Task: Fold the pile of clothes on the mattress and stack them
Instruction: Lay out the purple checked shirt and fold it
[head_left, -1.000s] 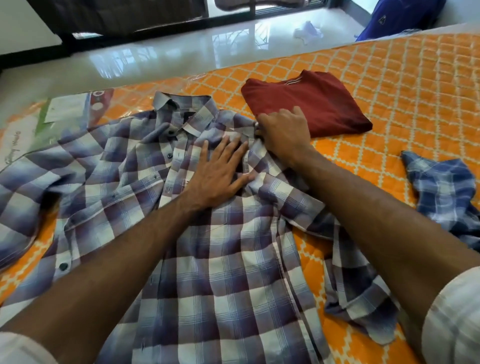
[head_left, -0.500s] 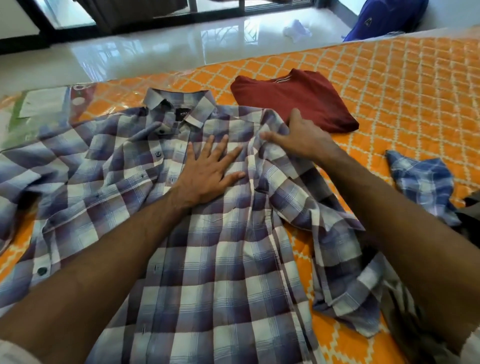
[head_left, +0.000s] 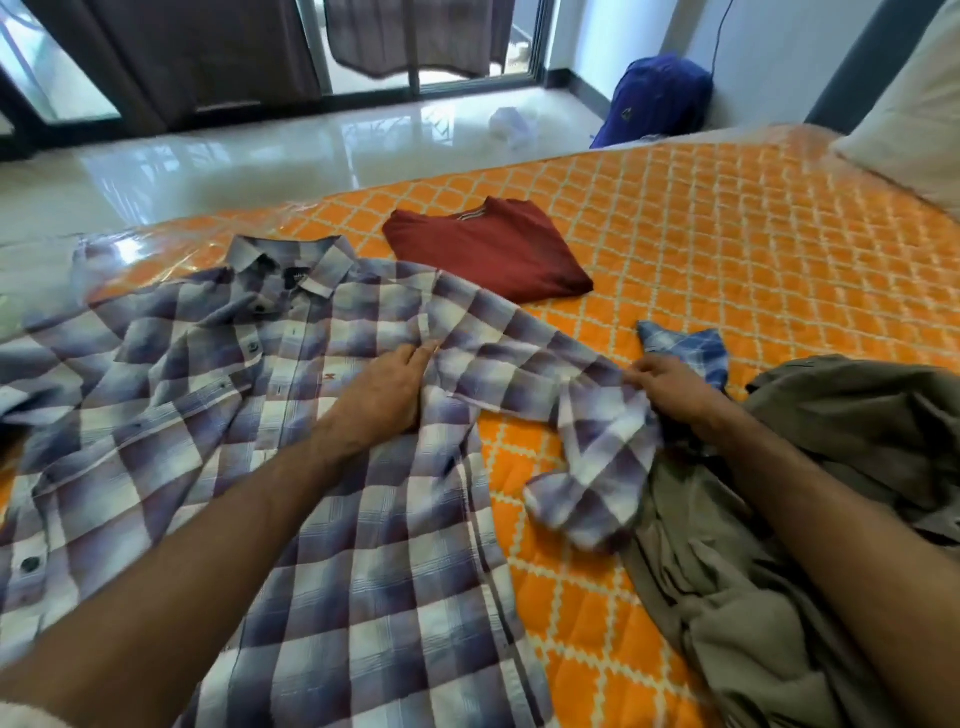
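Left hand (head_left: 387, 387) flat on the plaid shirt (head_left: 291, 467) (anchoring the shoulder seam), right hand (head_left: 670, 387) seemingly pinching the sleeve (head_left: 566, 395) outward — straightening before folding across.

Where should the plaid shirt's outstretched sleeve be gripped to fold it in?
Probably at the cuff end of the sleeve, from the right: it lies stretched over the mattress, and the right hand already pinches there while the left hand pins the shoulder.
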